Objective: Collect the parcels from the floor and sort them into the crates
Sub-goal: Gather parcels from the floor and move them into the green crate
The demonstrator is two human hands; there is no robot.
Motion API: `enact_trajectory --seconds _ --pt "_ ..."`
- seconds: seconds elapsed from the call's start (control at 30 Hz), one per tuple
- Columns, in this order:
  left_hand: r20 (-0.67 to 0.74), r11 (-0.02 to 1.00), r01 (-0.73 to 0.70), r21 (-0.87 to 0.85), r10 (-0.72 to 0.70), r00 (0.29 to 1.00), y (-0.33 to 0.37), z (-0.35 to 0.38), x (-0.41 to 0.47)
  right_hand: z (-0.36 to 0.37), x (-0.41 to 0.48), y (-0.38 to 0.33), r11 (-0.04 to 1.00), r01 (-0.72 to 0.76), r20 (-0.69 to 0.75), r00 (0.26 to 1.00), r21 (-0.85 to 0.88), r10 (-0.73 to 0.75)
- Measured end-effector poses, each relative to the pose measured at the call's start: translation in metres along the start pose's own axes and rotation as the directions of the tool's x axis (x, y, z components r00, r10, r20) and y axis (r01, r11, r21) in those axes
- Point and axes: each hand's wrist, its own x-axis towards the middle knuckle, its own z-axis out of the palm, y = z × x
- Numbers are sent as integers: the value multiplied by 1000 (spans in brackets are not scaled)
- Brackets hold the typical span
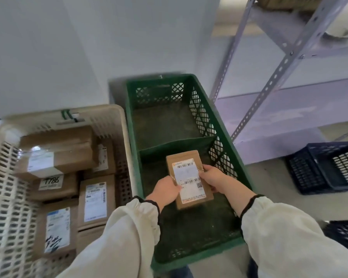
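Mid-frame: left hand [166,190] and right hand [213,177] both grip parcel [182,156] | I can't read its label [189,180] | its underside hidden

Both hands, left [166,188] and right [214,178], hold a small parcel [189,178] over the green crate [167,125].

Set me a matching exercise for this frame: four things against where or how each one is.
Things: 1 small parcel; 2 beige crate; 3 green crate; 4 dark blue crate.
States: A holding several parcels; B on the floor beside the metal shelving; C held by the left hand and right hand; D split by a divider.
Pairs: 1-C; 2-A; 3-D; 4-B.
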Motion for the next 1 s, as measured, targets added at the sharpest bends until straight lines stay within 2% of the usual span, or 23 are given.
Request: enact_trajectory --seconds 0.1,0.23,0.33,0.4,0.53,0.63,0.73,0.8,0.87,0.93,0.97,1.0 --pt "12 1000 15 -7 -15 1000 -5 17 15 -5 24 19 1000 -15 14 1000 13 15" --pt "-78 999 33 -9 -34 996 -6 24 28 -12 44 30 999 31 6 1000 14 -31" --pt "-128 997 76 -20 -77 989 -8 27 23 -19 53 31 1000 -6 66 998 -4 6" --pt "-178 991 137 15 -132 975 -11 35 11 -24 58 25 997 -47 103 993 -65 53" --pt "-284 927 346 145 -296 912 -15 64 -19 -30 71 5 997 2 -19 1000 -83 -3" --pt "-238 845 417 336 -352 905 -22 83 -33 -31 81 -6 998 52 -19 998 -46 -53" --pt "-166 823 453 343 -422 891 -26 89 -34 -30 83 -10 999 43 40 998 -26 -42" --pt "-162 839 434 327 -403 901 -25 89 -30 -28 83 -10 999 51 71 996 -20 -49" --pt "-132 872 437 222 -417 899 -24 89 -23 -24 84 -10 997 71 75 995 -9 -70" --pt "-53 864 498 -72 -502 863 -24 89 -17 -18 84 -12 997 82 89 993 10 -82" --pt "-10 796 545 -262 -567 824 -24 88 -14 -14 83 -14 997 76 104 992 20 -78" --pt "41 686 592 -423 -638 769 -23 86 -12 -9 81 -16 997 70 119 990 27 -72"
